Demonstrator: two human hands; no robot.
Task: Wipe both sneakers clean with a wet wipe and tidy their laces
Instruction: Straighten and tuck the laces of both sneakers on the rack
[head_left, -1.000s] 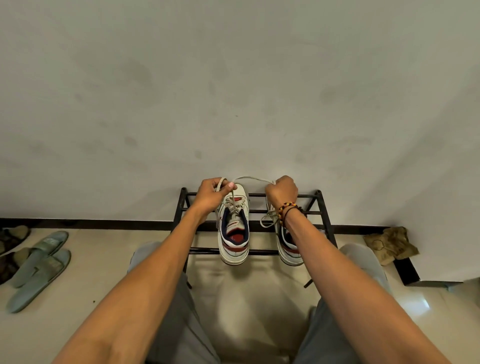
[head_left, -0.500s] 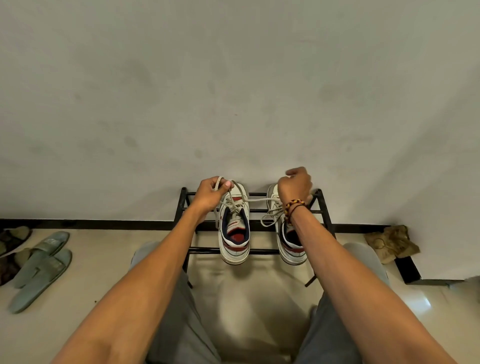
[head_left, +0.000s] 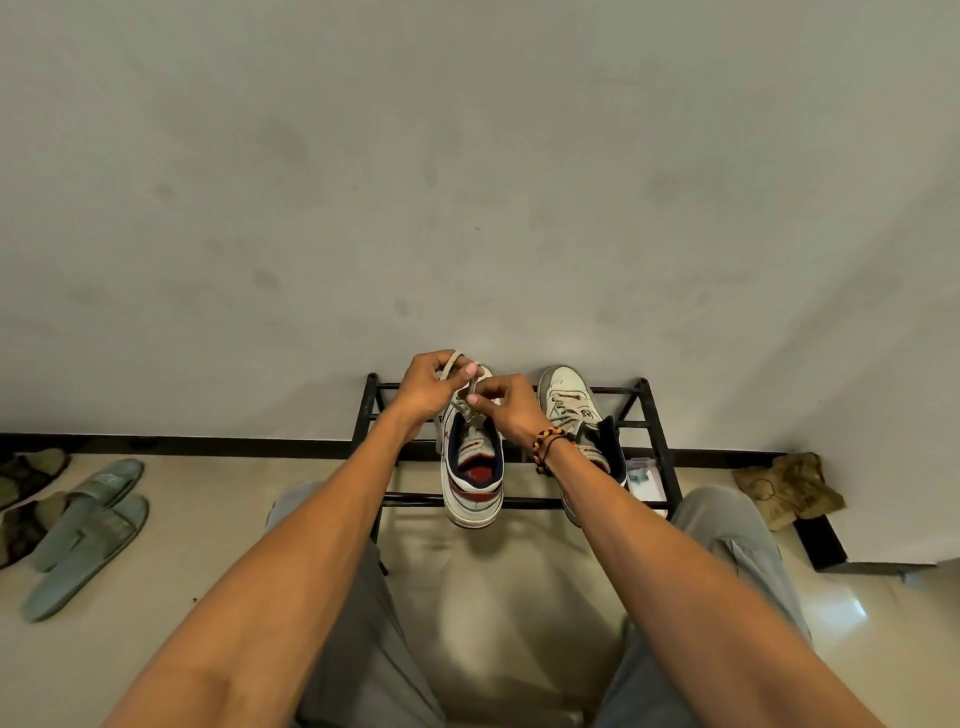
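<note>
Standing on a black metal shoe rack (head_left: 655, 415) against a stained grey wall (head_left: 467, 182), the left sneaker (head_left: 474, 483) has its lace (head_left: 453, 364) pinched by both the left hand (head_left: 434, 387) and the right hand (head_left: 511, 410).

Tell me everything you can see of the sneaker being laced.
The left sneaker is off-white with red trim and a navy collar, scuffed and grubby. It sits upright on the black rack, heel overhanging the front bar. The left hand and right hand pinch its pale laces above the tongue.

Stained pale wall (head_left: 467, 156); glossy cream floor (head_left: 208, 519) (black skirting (head_left: 208, 446)); black metal rack (head_left: 657, 441).
</note>
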